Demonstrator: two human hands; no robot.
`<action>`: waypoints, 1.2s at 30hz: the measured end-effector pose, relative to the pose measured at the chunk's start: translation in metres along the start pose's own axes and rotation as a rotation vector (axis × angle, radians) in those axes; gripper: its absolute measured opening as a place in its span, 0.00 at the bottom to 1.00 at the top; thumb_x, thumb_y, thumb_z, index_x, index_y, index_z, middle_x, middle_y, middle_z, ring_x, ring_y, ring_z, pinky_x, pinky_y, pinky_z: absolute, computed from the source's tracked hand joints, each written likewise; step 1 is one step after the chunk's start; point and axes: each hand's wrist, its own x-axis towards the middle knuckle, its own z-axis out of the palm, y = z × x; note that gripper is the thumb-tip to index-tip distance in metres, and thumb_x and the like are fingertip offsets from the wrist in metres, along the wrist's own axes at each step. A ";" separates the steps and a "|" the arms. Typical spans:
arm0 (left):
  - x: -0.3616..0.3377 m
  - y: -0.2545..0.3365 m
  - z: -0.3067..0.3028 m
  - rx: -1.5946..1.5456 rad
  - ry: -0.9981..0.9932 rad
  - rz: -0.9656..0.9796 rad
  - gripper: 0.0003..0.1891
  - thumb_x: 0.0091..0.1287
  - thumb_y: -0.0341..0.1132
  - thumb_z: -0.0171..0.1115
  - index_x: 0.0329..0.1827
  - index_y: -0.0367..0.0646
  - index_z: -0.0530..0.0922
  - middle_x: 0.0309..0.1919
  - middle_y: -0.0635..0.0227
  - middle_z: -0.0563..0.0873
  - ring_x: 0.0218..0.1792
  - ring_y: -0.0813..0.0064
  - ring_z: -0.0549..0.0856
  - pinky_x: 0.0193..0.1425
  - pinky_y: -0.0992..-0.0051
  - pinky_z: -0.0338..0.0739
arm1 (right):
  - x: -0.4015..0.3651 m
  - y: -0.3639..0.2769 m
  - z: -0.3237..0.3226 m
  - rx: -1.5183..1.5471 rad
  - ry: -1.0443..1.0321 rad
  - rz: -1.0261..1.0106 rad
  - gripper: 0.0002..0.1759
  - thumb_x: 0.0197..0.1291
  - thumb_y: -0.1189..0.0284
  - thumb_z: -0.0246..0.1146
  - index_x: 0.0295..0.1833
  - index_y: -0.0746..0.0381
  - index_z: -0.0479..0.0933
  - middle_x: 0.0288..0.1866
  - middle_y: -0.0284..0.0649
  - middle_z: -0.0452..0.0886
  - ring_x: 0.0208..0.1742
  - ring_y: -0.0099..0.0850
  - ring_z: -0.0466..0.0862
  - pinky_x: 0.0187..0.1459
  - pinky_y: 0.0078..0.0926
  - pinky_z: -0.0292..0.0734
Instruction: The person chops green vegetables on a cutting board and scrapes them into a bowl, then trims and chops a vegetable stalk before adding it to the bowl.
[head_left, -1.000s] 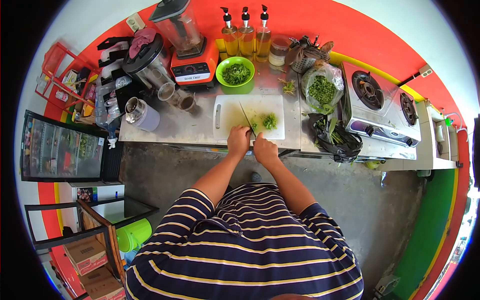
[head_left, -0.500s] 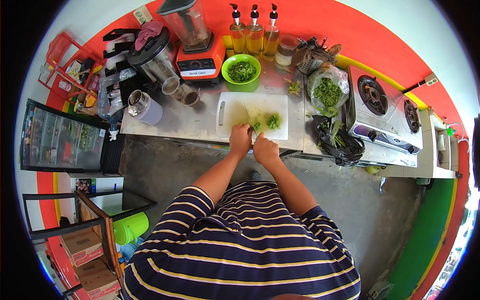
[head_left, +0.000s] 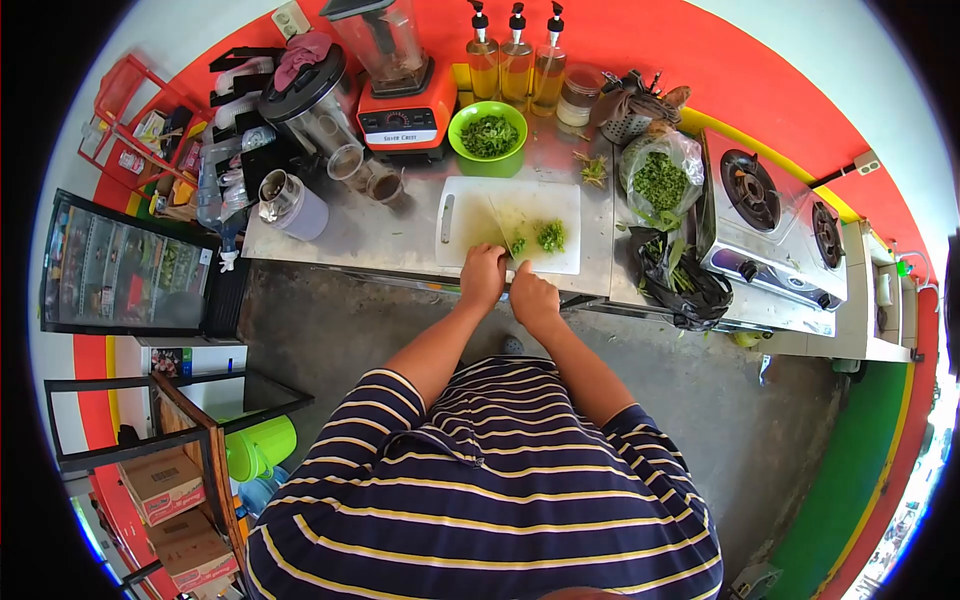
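A white cutting board point(head_left: 465, 222) lies at the counter's front edge. My right hand point(head_left: 534, 297) is closed around the handle of a kitchen knife point(head_left: 504, 222), whose blade points away from me over the board. Just left of the blade, my left hand point(head_left: 484, 274) is closed, fingers curled down over green herbs that they mostly hide. Chopped herbs point(head_left: 550, 236) form a small pile on the board's right half, and a smaller bit of cut herbs point(head_left: 517, 245) lies against the blade. Behind the board stands a green bowl point(head_left: 490, 160) filled with cut leaves.
A red blender point(head_left: 405, 115), pump bottles point(head_left: 515, 70) and a lidded jar point(head_left: 578, 98) line the wall. Right of the board are a clear bag of greens point(head_left: 660, 183), a black plastic bag point(head_left: 697, 300) and a gas stove point(head_left: 775, 215). Cups point(head_left: 385, 187) stand to the left.
The view has shifted slightly, so the counter sits a little higher and further right. Both hands stay at the board's front edge, with the knife nearly in the same place.
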 end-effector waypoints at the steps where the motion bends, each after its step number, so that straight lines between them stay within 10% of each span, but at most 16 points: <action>1: 0.000 -0.001 0.001 -0.005 0.004 -0.006 0.05 0.63 0.27 0.63 0.40 0.39 0.84 0.37 0.56 0.84 0.45 0.49 0.81 0.52 0.55 0.76 | 0.003 0.002 -0.002 -0.008 -0.003 -0.002 0.13 0.70 0.69 0.55 0.53 0.66 0.69 0.43 0.56 0.88 0.44 0.48 0.91 0.46 0.43 0.87; 36: 0.025 -0.005 -0.005 0.010 -0.313 -0.301 0.06 0.62 0.28 0.64 0.37 0.46 0.88 0.35 0.57 0.90 0.42 0.52 0.88 0.48 0.57 0.83 | 0.003 0.014 0.006 0.115 0.062 -0.030 0.14 0.72 0.65 0.56 0.53 0.64 0.69 0.40 0.57 0.88 0.42 0.54 0.90 0.44 0.50 0.85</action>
